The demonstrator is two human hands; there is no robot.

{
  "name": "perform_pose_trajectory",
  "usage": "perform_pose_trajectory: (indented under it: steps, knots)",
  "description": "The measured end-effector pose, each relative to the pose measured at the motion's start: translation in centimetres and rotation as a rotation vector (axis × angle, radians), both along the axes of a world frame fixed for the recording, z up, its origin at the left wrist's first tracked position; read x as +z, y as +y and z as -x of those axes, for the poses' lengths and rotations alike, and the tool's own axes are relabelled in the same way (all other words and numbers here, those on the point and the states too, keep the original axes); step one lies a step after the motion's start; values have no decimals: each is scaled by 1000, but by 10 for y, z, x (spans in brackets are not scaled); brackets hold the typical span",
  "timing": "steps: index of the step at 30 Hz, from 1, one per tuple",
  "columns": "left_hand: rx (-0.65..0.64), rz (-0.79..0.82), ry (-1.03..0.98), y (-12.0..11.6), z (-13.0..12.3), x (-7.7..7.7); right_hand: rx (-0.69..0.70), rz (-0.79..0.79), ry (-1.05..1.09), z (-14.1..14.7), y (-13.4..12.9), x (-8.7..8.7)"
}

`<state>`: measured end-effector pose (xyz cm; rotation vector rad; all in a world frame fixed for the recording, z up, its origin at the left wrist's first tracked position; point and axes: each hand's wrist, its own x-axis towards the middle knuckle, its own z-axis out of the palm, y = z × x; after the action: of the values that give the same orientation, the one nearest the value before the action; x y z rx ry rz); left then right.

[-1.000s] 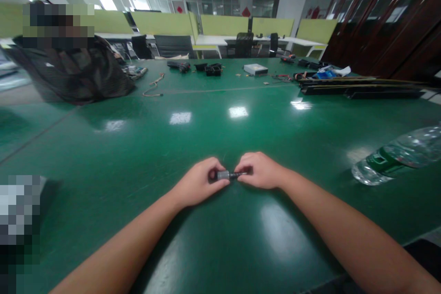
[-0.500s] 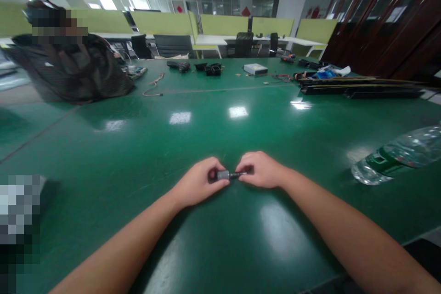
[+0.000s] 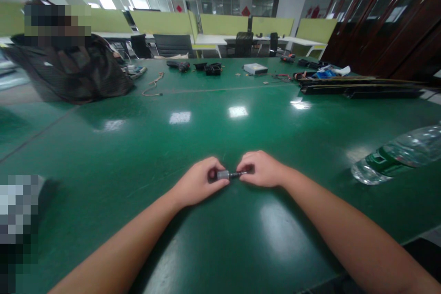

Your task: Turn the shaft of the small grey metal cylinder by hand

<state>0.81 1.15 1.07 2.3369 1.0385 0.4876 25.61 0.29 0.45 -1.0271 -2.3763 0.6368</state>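
Observation:
Near the middle of the green table [image 3: 213, 133], my left hand [image 3: 203, 181] is closed around the thick end of a small dark and grey cylindrical object [image 3: 223, 175]. A thin dark shaft extends from it toward the right. My right hand [image 3: 262, 169] pinches the far end of that shaft between thumb and fingers. The object lies level between both hands, low over the tabletop. Its ends are partly hidden by my fingers, and its exact kind is too small to tell.
A clear plastic bottle [image 3: 396, 156] lies at the right. A dark mesh bag [image 3: 82, 71] stands at the back left. Along the back are a cable [image 3: 153, 87], black parts [image 3: 212, 69], a silver box [image 3: 255, 69] and long black strips [image 3: 379, 89]. A blurred-out object [image 3: 17, 206] sits at the left edge.
My right hand has shifted very slightly to the right along the thin shaft. My left hand looks unmoved.

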Motion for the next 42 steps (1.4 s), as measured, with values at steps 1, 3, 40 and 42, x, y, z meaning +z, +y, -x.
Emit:
perform_pose_trajectory:
  steps: [1, 3, 40, 42]
  knots:
    - [0, 1, -1, 0, 0, 0, 0, 1, 0, 0, 0, 0]
    - [0, 0, -1, 0, 0, 0, -2, 0, 0, -1, 0, 0]
    - [-19, -70, -9, 0, 0, -3, -42, 4, 42, 17, 1, -7]
    - [-26, -57, -18, 0, -1, -2, -43, -20, 26, 19, 1, -9]
